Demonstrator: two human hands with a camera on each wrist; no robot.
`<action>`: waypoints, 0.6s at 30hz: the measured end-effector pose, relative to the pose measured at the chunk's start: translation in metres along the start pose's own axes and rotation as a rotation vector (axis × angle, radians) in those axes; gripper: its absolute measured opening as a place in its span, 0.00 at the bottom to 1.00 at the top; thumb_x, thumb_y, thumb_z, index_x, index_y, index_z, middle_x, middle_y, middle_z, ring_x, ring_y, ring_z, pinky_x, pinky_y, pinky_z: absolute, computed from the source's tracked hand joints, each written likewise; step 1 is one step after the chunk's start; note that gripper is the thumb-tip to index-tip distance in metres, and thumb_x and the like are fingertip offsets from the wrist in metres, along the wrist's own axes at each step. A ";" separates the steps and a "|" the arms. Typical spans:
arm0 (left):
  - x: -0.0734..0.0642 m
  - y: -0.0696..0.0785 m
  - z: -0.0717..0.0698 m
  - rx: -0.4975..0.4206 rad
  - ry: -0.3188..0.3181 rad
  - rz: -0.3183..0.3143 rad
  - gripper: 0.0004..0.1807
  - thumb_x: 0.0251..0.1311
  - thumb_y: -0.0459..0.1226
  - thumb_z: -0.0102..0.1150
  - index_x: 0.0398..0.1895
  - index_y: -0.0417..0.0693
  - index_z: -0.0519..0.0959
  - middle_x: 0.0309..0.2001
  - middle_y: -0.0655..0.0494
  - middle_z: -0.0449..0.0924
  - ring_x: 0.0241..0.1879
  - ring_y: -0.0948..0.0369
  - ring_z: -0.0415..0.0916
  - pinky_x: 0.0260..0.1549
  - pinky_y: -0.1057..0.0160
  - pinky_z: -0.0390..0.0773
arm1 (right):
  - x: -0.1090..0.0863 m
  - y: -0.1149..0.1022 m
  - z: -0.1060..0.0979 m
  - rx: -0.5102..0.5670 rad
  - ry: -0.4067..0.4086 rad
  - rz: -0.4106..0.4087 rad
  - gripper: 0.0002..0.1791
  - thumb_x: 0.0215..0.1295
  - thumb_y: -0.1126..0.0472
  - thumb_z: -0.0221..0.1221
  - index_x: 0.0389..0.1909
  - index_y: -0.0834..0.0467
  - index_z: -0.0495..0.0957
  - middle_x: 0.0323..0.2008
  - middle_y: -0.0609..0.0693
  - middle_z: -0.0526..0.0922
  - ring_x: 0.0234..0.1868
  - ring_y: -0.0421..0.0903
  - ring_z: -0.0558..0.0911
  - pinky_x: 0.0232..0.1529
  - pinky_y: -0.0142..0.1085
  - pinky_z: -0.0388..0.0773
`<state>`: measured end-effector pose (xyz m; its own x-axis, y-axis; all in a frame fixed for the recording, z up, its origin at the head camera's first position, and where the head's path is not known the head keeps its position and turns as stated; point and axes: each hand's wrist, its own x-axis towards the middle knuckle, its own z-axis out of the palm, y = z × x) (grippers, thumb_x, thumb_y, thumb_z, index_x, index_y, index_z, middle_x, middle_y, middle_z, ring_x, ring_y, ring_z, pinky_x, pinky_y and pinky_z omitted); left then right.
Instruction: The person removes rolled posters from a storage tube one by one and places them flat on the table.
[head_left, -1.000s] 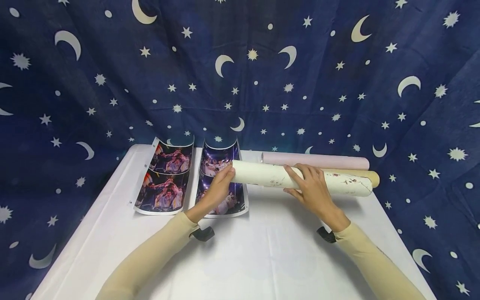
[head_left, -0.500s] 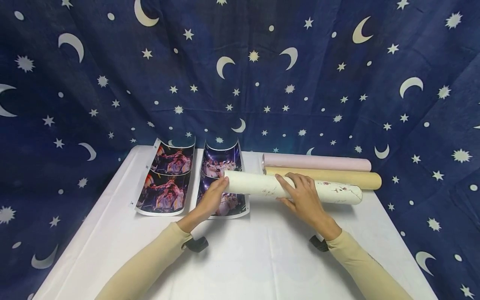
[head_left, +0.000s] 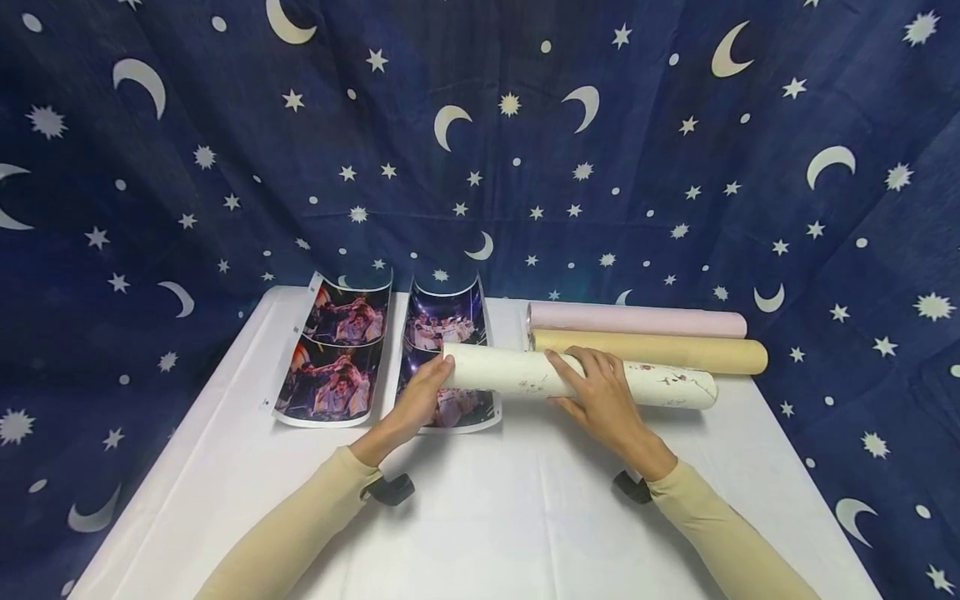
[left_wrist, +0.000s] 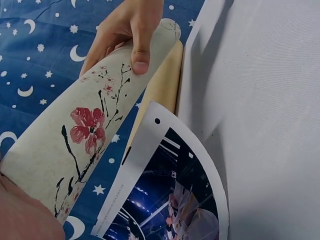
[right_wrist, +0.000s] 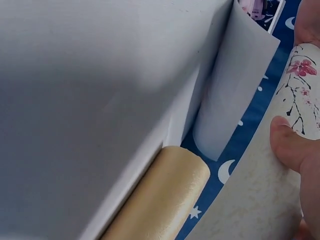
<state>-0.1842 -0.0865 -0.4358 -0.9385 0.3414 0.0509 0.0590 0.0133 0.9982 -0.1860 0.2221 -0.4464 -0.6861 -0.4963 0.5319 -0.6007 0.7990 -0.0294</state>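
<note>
Both hands hold a cream roll of wallpaper [head_left: 502, 371] printed with red blossoms and dark twigs. It is raised over the table, lying crosswise and tilted slightly down to the right in the head view. My left hand [head_left: 420, 398] grips its left end. Farther right, my right hand [head_left: 600, 392] is wrapped over its middle, thumb [left_wrist: 140, 62] on the near side in the left wrist view. The blossom print [left_wrist: 90, 130] shows clearly there. Behind the roll lie a yellow roll [head_left: 720, 355] and a pink roll [head_left: 637, 319], side by side. The fingers beneath the cream roll are partly hidden.
Two curling photo prints stand at the back left: a left print [head_left: 330, 379] and a right print [head_left: 444, 321], the latter partly behind the left hand and the roll. A white cloth covers the table [head_left: 510, 517]. A blue moon-and-star curtain [head_left: 480, 150] hangs behind.
Over the last second both hands have brought the cream roll nearer the person and a little to the left, uncovering more of the yellow roll. In the last half second it moved only slightly.
</note>
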 end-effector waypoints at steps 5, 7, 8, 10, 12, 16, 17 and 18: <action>0.002 -0.004 0.003 -0.024 0.038 -0.002 0.29 0.77 0.45 0.31 0.68 0.32 0.64 0.59 0.33 0.73 0.67 0.45 0.64 0.74 0.44 0.52 | -0.003 -0.001 0.003 -0.004 -0.016 0.018 0.43 0.53 0.44 0.68 0.71 0.45 0.65 0.56 0.59 0.74 0.57 0.61 0.73 0.58 0.57 0.65; 0.002 -0.004 0.004 -0.035 0.050 0.002 0.28 0.77 0.44 0.32 0.65 0.31 0.66 0.57 0.32 0.74 0.65 0.46 0.66 0.73 0.44 0.53 | -0.003 -0.002 0.004 0.003 -0.017 0.025 0.44 0.52 0.44 0.69 0.71 0.45 0.65 0.56 0.59 0.74 0.57 0.61 0.73 0.58 0.57 0.65; 0.003 -0.005 0.005 -0.040 0.056 0.002 0.27 0.77 0.44 0.32 0.64 0.30 0.68 0.56 0.32 0.75 0.64 0.46 0.67 0.73 0.44 0.54 | -0.004 -0.002 0.004 0.007 -0.018 0.030 0.44 0.52 0.44 0.69 0.71 0.45 0.65 0.57 0.59 0.74 0.57 0.61 0.73 0.58 0.56 0.65; 0.003 -0.004 0.006 -0.050 0.065 -0.011 0.26 0.77 0.43 0.34 0.61 0.30 0.70 0.55 0.33 0.76 0.61 0.48 0.69 0.72 0.44 0.56 | -0.005 -0.003 0.005 0.013 -0.020 0.042 0.44 0.51 0.45 0.70 0.71 0.45 0.66 0.57 0.59 0.74 0.58 0.60 0.73 0.58 0.56 0.65; 0.003 -0.003 0.006 -0.032 0.072 -0.036 0.25 0.76 0.43 0.36 0.59 0.30 0.72 0.54 0.34 0.77 0.59 0.50 0.72 0.70 0.44 0.59 | -0.007 -0.003 0.007 0.017 -0.023 0.056 0.44 0.50 0.45 0.71 0.70 0.45 0.66 0.57 0.58 0.74 0.57 0.60 0.74 0.57 0.57 0.66; 0.003 -0.002 0.004 -0.020 0.073 -0.083 0.23 0.75 0.42 0.40 0.58 0.31 0.73 0.54 0.35 0.79 0.56 0.51 0.76 0.68 0.46 0.64 | -0.010 -0.003 0.008 0.023 -0.035 0.069 0.44 0.51 0.45 0.70 0.70 0.44 0.66 0.57 0.59 0.74 0.57 0.60 0.74 0.56 0.56 0.66; 0.002 -0.002 0.003 -0.014 0.071 -0.083 0.24 0.76 0.42 0.40 0.59 0.31 0.72 0.54 0.35 0.79 0.56 0.51 0.76 0.68 0.46 0.65 | -0.010 -0.003 0.008 0.024 -0.036 0.070 0.44 0.51 0.44 0.70 0.70 0.44 0.66 0.57 0.58 0.74 0.57 0.60 0.74 0.56 0.56 0.65; 0.002 -0.002 0.003 -0.015 0.070 -0.085 0.23 0.76 0.42 0.41 0.59 0.31 0.72 0.55 0.35 0.79 0.56 0.50 0.76 0.68 0.47 0.65 | -0.010 -0.002 0.008 0.025 -0.036 0.071 0.44 0.51 0.44 0.70 0.71 0.44 0.66 0.58 0.58 0.74 0.58 0.60 0.74 0.56 0.56 0.65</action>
<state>-0.1854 -0.0832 -0.4378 -0.9614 0.2731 -0.0321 -0.0262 0.0250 0.9993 -0.1810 0.2225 -0.4582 -0.7417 -0.4508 0.4966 -0.5594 0.8243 -0.0873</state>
